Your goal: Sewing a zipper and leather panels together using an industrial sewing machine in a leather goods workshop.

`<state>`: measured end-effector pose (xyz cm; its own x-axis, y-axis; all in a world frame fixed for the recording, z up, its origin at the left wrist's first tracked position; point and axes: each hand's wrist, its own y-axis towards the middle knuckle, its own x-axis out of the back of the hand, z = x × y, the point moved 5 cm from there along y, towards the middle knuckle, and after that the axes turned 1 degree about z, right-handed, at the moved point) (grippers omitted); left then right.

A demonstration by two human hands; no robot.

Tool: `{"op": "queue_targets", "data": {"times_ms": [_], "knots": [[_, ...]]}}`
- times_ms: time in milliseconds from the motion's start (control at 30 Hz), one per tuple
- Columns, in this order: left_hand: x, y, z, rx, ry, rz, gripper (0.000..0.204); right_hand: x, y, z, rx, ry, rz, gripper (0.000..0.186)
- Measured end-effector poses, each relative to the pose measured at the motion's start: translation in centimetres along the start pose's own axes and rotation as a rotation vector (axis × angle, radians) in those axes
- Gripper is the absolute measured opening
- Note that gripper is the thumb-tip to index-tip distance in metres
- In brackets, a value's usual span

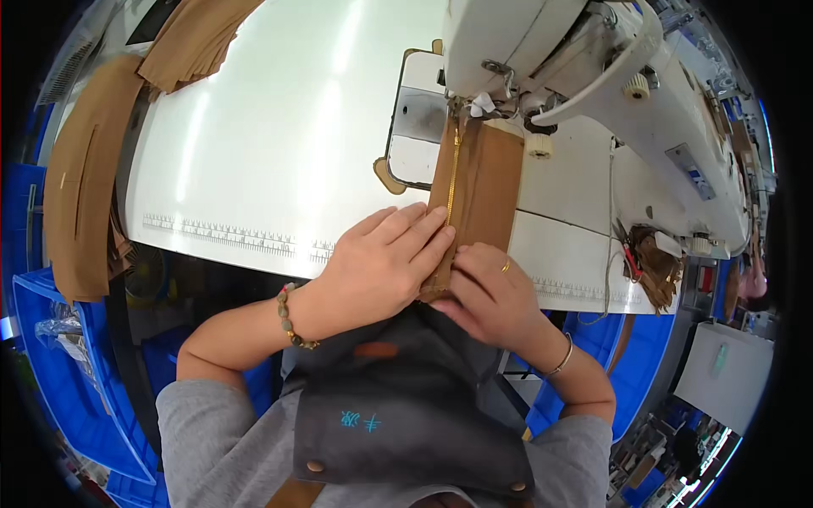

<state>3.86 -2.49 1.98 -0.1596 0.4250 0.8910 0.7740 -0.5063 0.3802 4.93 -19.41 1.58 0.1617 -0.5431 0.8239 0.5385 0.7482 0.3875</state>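
Observation:
A brown fabric piece with a brass zipper along it lies lengthwise under the presser foot of a white sewing machine. My left hand rests over the fabric's near left part, fingers stretched out flat across the zipper tape, so it is open. Just right of it, my right hand has bent fingers closed on the near end of the same fabric, thumb low at the table edge. Part of that near end is hidden by my hands.
Stacked brown pieces lie at the table's left. Blue bins flank me below the white table. Red-handled snips and brown scraps sit at the right, near a grey panel.

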Motion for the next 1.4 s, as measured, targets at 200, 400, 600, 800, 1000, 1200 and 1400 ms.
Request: {"op": "queue_targets", "data": {"times_ms": [200, 400, 600, 800, 1000, 1200, 1400], "knots": [[0.8, -0.9, -0.4, 0.067, -0.046, -0.122, 0.05, -0.4, -1.0, 1.9, 0.207, -0.173, -0.014, 0.02], [0.5, -1.0, -0.8, 0.059, -0.001, -0.147, 0.05, -0.2, -1.4, 1.9, 0.279, -0.161, 0.0, 0.014], [0.6, -1.1, -0.9, 0.077, -0.007, -0.148, 0.05, 0.1, -1.3, 2.0, 0.304, -0.155, -0.059, 0.016], [0.9, -1.2, -1.0, 0.121, -0.005, 0.004, 0.059, 3.2, 2.7, -2.1, 0.118, 0.052, -0.043, 0.02], [0.9, -1.0, -1.2, 0.11, 0.076, 0.054, 0.062, 1.0, 7.3, -7.8, -0.039, -0.235, 0.083, 0.056], [-0.3, -2.5, -1.2, 0.122, 0.043, 0.016, 0.065, 0.7, 6.7, -7.1, 0.021, -0.319, 0.089, 0.075], [0.8, -6.2, -1.8, -0.012, -0.102, -0.058, 0.057, 0.9, 6.8, -6.6, 0.0, -0.332, 0.144, 0.089]]}}
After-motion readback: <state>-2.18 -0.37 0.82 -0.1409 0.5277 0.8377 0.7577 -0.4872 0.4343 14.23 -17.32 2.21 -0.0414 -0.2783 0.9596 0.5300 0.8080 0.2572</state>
